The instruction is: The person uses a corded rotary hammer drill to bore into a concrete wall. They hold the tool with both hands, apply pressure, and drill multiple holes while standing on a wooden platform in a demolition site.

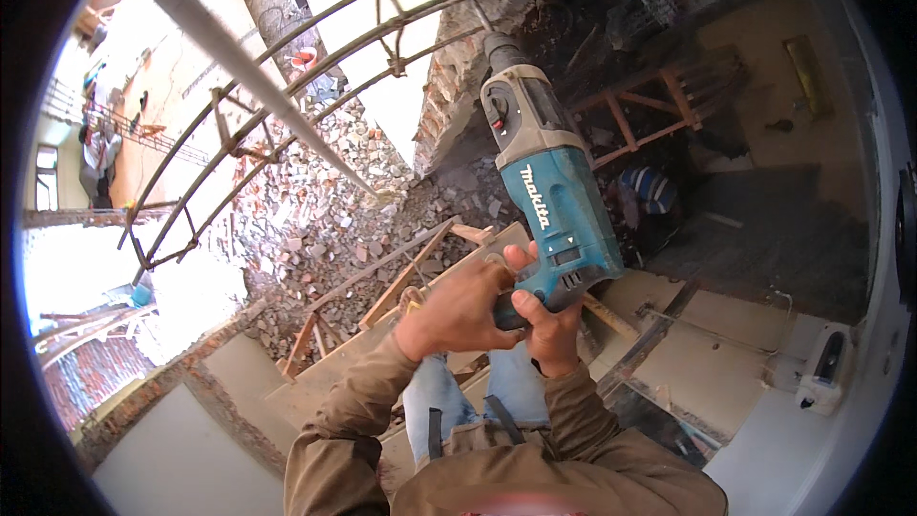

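A teal and grey rotary hammer drill [546, 172] is raised in front of me, its bit end pressed up against a broken brick wall edge [449, 96]. My left hand [465, 306] wraps the rear of the tool from the left side. My right hand [546, 325] grips the handle from below. Both arms wear brown sleeves. The drill bit itself is hidden among the bricks and bent steel bars [382, 29].
Curved rebar and a grey pipe [239, 67] arch overhead at left. Heaped brick rubble [325, 220] lies below, with wooden ladder-like frames [382, 287]. Another person in a striped shirt [648, 189] crouches lower right near a wooden stand [659, 105]. A white box [821, 373] sits at right.
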A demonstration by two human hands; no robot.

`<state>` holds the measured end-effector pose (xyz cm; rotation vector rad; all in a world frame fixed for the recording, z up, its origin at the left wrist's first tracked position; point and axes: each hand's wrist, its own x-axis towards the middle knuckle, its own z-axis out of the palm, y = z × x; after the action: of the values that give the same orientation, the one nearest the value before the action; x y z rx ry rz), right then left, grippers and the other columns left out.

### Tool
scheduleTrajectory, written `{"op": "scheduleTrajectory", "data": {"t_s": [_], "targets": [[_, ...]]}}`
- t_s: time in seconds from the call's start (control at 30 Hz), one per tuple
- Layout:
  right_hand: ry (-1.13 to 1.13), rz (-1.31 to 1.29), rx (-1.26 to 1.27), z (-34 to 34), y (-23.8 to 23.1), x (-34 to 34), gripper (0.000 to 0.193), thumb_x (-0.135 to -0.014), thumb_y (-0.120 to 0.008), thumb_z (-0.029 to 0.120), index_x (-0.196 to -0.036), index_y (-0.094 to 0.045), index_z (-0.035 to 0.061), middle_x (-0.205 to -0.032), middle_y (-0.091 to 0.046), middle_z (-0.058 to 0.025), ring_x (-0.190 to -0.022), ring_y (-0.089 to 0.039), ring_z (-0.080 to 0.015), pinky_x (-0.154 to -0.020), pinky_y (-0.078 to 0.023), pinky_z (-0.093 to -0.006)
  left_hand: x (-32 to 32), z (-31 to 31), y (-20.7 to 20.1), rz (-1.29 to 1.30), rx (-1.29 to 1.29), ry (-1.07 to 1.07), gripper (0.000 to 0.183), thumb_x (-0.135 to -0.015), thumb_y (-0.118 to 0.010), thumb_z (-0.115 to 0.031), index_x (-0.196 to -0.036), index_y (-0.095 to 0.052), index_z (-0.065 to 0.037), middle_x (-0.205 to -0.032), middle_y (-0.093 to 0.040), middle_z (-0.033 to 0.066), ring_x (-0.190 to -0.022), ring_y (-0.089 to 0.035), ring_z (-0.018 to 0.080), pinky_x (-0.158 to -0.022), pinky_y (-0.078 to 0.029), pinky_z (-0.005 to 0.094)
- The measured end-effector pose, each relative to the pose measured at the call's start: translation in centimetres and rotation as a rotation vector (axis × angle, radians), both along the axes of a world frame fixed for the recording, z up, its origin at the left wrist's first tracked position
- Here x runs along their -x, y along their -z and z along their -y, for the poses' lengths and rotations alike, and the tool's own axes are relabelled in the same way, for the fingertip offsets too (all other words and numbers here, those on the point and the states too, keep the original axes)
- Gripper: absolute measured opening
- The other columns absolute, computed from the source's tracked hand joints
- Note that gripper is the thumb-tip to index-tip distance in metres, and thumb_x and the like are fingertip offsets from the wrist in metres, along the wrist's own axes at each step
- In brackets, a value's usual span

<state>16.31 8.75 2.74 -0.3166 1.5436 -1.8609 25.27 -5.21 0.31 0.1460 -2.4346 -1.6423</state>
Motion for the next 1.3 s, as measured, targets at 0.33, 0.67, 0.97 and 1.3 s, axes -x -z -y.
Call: {"op": "scheduleTrajectory", "data": {"t_s": [0.33,0.67,0.97,1.3], "targets": [[0.031,0.121,0.106,-6.1,1.8,3.6,0.069,-0.079,-0.059,0.001,-0.145,-0.037,-0.0022,-0.135,-0.055,-0.0220,-0.118,-0.063,-0.0318,-0.088,-0.059,-0.0387,14.4,3.5,7.2,-0.153,-1.764,-0.062,0.072,-0.089,-0.069,-0.052,-0.140,-0.049,-0.005,-0.132,-0.062,0.0153,-0.121,-0.061,0.0310,-0.105,-0.048,0.0426],[0.100,0.540,0.324,-15.9,5.3,10.6,0.069,-0.083,-0.073,0.016,-0.142,-0.042,-0.0032,-0.129,-0.058,-0.0226,-0.111,-0.066,-0.0348,-0.086,-0.061,-0.0503,19.4,-4.9,3.0,0.131,-1.409,-0.207,0.061,-0.092,-0.066,-0.038,-0.135,-0.050,0.002,-0.129,-0.061,0.0128,-0.116,-0.062,0.0209,-0.101,-0.049,0.0340],[0.053,0.598,0.255,-13.8,8.8,15.8,0.061,-0.083,-0.074,0.020,-0.134,-0.049,-0.0022,-0.112,-0.064,-0.0181,-0.098,-0.066,-0.0305,-0.080,-0.058,-0.0460,23.9,-4.2,5.2,0.062,-1.389,-0.350,0.062,-0.093,-0.063,-0.043,-0.134,-0.051,0.001,-0.126,-0.063,0.0150,-0.114,-0.065,0.0240,-0.103,-0.050,0.0377],[0.013,-0.075,-0.145,-10.7,5.8,13.2,0.035,-0.086,-0.068,0.022,-0.110,-0.057,-0.0009,-0.085,-0.065,-0.0088,-0.076,-0.065,-0.0207,-0.079,-0.053,-0.0367,23.2,0.0,3.8,-0.094,-1.593,-0.230,0.060,-0.097,-0.057,-0.042,-0.137,-0.048,0.001,-0.130,-0.061,0.0190,-0.119,-0.063,0.0296,-0.108,-0.047,0.0426]]}}
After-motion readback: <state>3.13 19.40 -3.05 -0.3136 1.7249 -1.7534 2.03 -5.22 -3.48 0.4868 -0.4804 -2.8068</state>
